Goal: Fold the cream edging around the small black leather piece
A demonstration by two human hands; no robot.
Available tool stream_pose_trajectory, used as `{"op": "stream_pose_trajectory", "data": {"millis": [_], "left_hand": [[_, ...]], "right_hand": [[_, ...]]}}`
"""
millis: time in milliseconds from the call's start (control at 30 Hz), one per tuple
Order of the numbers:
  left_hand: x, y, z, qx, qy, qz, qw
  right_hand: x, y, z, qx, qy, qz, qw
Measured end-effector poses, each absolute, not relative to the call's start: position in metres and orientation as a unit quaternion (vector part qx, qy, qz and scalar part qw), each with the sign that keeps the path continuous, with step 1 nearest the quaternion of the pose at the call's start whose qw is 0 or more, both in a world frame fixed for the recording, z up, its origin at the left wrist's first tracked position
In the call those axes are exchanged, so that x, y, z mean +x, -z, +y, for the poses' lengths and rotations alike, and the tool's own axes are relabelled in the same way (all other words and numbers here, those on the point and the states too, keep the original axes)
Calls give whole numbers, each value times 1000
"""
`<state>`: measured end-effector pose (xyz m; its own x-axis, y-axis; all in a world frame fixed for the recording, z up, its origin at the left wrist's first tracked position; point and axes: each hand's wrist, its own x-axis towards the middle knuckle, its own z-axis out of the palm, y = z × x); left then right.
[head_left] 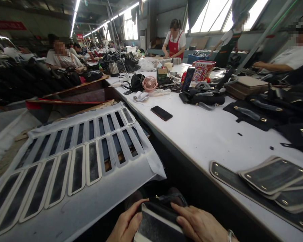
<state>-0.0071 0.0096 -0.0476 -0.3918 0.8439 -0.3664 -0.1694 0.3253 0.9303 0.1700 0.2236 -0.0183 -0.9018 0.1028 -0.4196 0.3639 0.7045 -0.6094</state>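
Observation:
At the bottom centre I hold a black leather bag piece, with a dark panel edged in pale cream lying against its near side. My left hand grips the left edge, thumb bent against the cream border. On the other side, my right hand has its fingers on the black part and the panel's right end. Part of the piece is cut off by the lower frame edge. Beyond my fingers is a clear-wrapped handle. To the left, dark panels with cream borders lie in a row on a slotted sheet.
Along the right runs a white table with a phone, a pink fan and stacked dark panels with metal eyelets. Black bag parts lie farther right. A dark gap separates table and sheet. Several people work behind.

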Motion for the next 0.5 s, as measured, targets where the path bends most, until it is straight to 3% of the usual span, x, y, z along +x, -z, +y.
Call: {"op": "stream_pose_trajectory", "data": {"millis": [133,367,500], "left_hand": [[-7,49,10,266,-511,647,500],[-2,51,11,236,-555,635,482],[-2,45,14,234,-554,636,483]], "right_hand": [[162,19,221,90,302,931,182],[103,-9,194,69,411,906,70],[57,-25,184,47,325,934,143]]}}
